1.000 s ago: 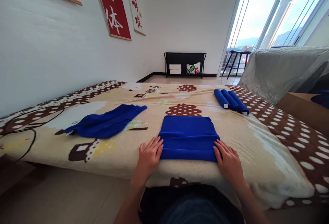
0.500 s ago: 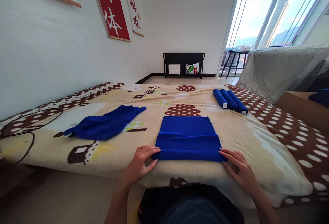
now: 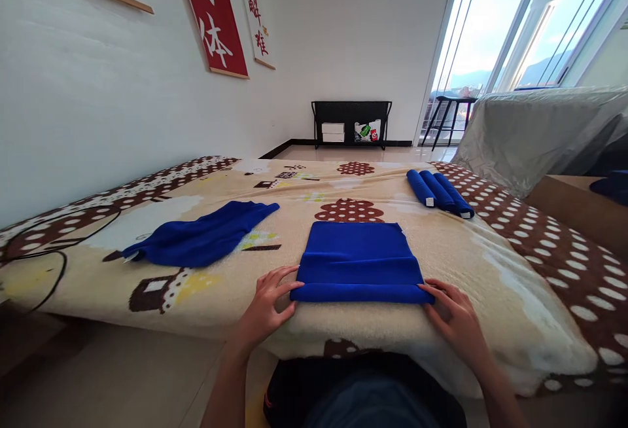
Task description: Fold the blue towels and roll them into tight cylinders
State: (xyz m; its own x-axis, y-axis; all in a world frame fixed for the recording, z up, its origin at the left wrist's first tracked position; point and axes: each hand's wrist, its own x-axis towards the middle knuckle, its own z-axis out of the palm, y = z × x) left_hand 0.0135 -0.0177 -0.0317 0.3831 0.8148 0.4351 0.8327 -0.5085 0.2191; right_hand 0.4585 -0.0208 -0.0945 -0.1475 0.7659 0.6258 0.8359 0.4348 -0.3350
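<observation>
A blue towel [image 3: 360, 254] lies flat in front of me, its near edge turned over into a thick roll. At the roll's left end, my left hand [image 3: 269, 300] closes its thumb and fingers on the cloth. My right hand [image 3: 454, 310] pinches the opposite end the same way. To the left, a second blue towel [image 3: 201, 235] lies loose and crumpled, with a white tag at its near tip. Several rolled blue towels [image 3: 438, 192] rest side by side at the far right, white tags showing.
A cream blanket [image 3: 235, 303] with brown dotted edges covers the bed under the towels. Black cable [image 3: 61, 274] loops at the left edge. Beyond the right side are a cardboard box [image 3: 564, 209] and plastic-covered furniture [image 3: 534, 127]. A black rack [image 3: 350, 114] stands by the far wall.
The rolled near edge has moved slightly away from me and looks a little narrower. Both hands shifted with it, staying at its ends; the other towels are unmoved.
</observation>
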